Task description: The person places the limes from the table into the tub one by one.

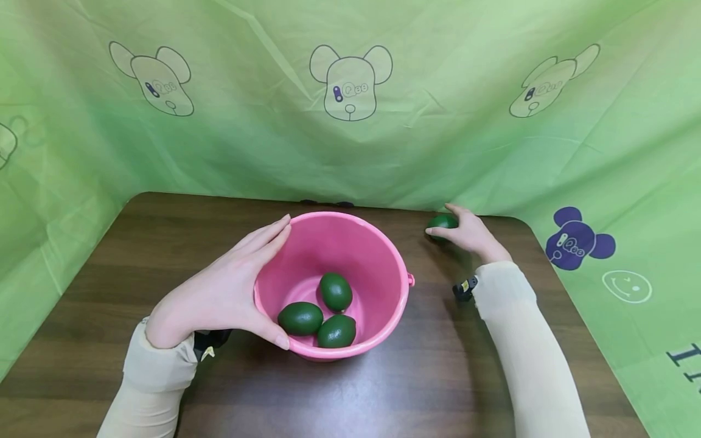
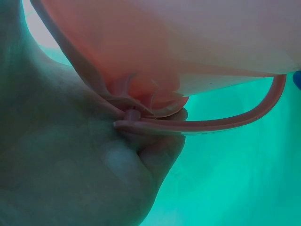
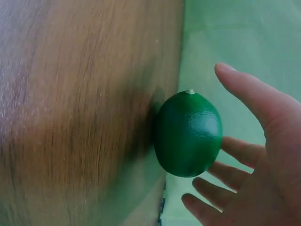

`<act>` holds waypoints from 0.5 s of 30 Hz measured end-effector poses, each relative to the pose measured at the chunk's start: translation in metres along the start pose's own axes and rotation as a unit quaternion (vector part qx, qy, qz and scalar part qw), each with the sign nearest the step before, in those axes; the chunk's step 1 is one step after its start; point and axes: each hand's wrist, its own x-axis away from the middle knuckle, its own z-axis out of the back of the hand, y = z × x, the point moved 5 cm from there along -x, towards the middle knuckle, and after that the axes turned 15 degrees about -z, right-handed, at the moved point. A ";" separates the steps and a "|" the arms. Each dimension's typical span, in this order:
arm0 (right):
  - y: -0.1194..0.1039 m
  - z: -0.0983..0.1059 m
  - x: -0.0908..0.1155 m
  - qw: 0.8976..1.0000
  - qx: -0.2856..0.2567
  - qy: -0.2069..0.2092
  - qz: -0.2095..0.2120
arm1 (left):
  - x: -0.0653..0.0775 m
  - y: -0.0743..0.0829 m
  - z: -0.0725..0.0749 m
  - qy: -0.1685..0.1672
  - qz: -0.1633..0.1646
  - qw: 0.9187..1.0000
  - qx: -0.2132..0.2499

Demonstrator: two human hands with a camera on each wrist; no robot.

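Observation:
Wide at the top, a pink bucket (image 1: 372, 261) stands on the table with three dark green limes inside: an upper lime (image 1: 336, 291), a left lime (image 1: 300, 319) and a lower lime (image 1: 336, 331). My left hand (image 1: 230, 286) holds the bucket's left side, thumb at the near rim and fingers at the far rim. In the left wrist view the pink handle (image 2: 211, 125) hangs beside that hand. At the table's far right, another lime (image 3: 188, 134) lies between the spread thumb and fingers of my right hand (image 1: 465, 231). The right wrist view shows the thumb apart from this lime.
The brown wooden table (image 1: 219, 389) reaches back to a green cloth (image 1: 246, 152) with printed bear heads, which hangs behind it and at both sides. A small pink lug (image 1: 411, 280) sticks out from the bucket's right side.

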 end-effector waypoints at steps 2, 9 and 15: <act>-0.001 0.000 -0.001 1.000 0.006 -0.005 0.000 | 0.000 0.000 0.000 0.000 0.000 1.000 -0.001; 0.001 -0.004 -0.003 1.000 0.003 -0.012 0.003 | 0.000 0.000 -0.001 -0.001 0.000 1.000 0.003; 0.003 -0.009 -0.006 1.000 0.008 0.004 0.014 | 0.000 0.000 -0.001 0.001 -0.001 1.000 0.000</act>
